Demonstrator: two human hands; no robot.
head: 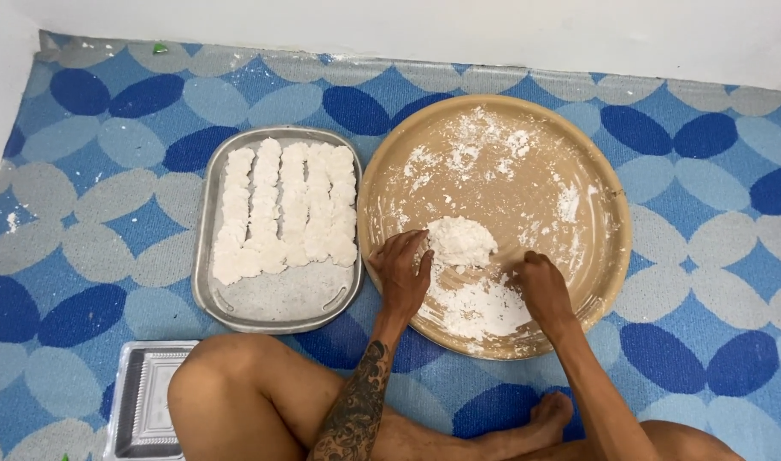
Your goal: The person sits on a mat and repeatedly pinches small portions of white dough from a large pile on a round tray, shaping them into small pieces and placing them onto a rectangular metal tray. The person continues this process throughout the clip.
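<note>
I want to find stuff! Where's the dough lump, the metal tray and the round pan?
dough lump (461, 241), head view, middle of its top.
metal tray (275, 300), head view, bare bottom part.
round pan (527, 183), head view, bare floor.

A white dough lump (460, 241) (soft, crumbly) lies low in the round tan tray (578, 137).

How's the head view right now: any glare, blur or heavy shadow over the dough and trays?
Head view: light is soft and even; the dough and round tray are sharp, with only faint shadows under the left hand and right hand. The metal tray shows a dull sheen, no harsh glare. No motion blur.
</note>
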